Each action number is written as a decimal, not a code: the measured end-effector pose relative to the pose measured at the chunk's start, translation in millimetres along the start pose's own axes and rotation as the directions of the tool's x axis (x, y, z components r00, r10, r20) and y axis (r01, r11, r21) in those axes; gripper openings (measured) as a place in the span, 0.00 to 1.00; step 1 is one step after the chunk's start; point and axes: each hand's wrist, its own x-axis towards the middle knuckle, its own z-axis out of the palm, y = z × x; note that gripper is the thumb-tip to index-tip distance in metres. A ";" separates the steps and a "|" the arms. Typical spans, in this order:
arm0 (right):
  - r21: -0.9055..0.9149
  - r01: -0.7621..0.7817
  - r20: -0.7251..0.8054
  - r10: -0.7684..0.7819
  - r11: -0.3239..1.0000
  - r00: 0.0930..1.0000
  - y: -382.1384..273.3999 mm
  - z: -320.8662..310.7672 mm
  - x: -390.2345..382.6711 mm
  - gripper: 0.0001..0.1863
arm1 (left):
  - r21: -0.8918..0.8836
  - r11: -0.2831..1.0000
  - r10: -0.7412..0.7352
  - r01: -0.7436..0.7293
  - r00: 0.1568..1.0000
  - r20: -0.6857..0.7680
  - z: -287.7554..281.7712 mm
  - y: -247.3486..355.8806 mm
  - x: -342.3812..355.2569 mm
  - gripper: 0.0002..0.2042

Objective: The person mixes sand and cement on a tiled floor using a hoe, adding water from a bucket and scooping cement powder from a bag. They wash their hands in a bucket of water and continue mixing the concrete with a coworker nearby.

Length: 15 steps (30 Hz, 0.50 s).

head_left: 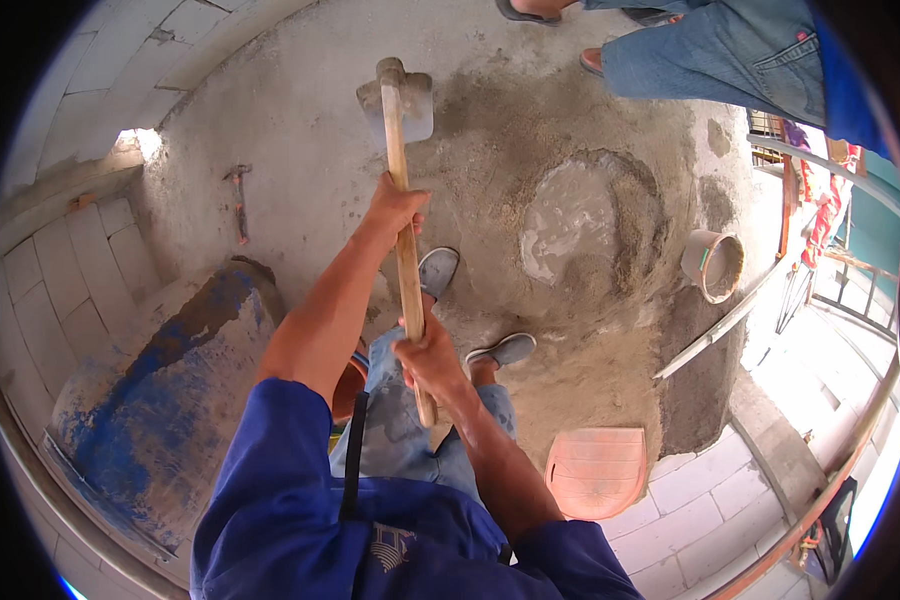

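Both our hands, left (395,208) and right (428,352), grip the hoe (402,110). We judge the sand (530,130) ringing the wet hollow (575,220) mostly unmixed.

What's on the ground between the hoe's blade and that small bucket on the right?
Between the hoe blade and the bucket, the head view shows a sand ring around a grey wet patch.

Blue sleeves (300,470), orange pan (597,472)

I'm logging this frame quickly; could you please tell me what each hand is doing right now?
Left hand: closed around the wooden handle of the hoe, higher up.
Right hand: closed around the same handle, lower down.
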 end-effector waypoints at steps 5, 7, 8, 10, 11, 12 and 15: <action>0.135 0.120 0.103 -0.135 0.984 0.986 -33.7 -16.3 111.1 0.24 | 0.666 0.720 0.170 -0.194 0.980 0.102 3.0 -46.8 93.1 0.26; 0.204 0.088 0.147 -0.119 0.975 0.982 -14.6 -22.2 112.7 0.24 | 0.739 0.656 0.106 -0.155 0.988 0.112 6.6 -74.9 108.5 0.27; 0.184 0.020 0.100 -0.038 0.983 0.994 15.3 -34.1 94.6 0.24 | 0.686 0.725 -0.022 -0.054 0.995 0.101 25.0 -102.6 86.0 0.27; 0.142 -0.002 0.072 -0.008 0.990 0.997 36.9 -29.9 83.0 0.24 | 0.700 0.714 -0.079 -0.034 0.989 0.128 18.7 -120.7 76.7 0.27; 0.168 -0.027 0.077 0.015 0.985 0.997 49.5 -25.2 68.0 0.24 | 0.819 0.552 -0.086 -0.155 0.967 0.241 9.5 -150.4 60.7 0.28; 0.192 -0.044 0.079 0.030 0.980 0.996 59.6 -22.6 51.1 0.25 | 0.879 0.373 -0.087 -0.298 0.931 0.353 2.3 -177.5 44.6 0.28; 0.244 -0.135 0.052 0.126 0.960 0.991 81.6 -34.8 13.1 0.26 | 0.765 0.635 -0.230 0.107 0.972 0.055 34.7 -196.3 2.4 0.26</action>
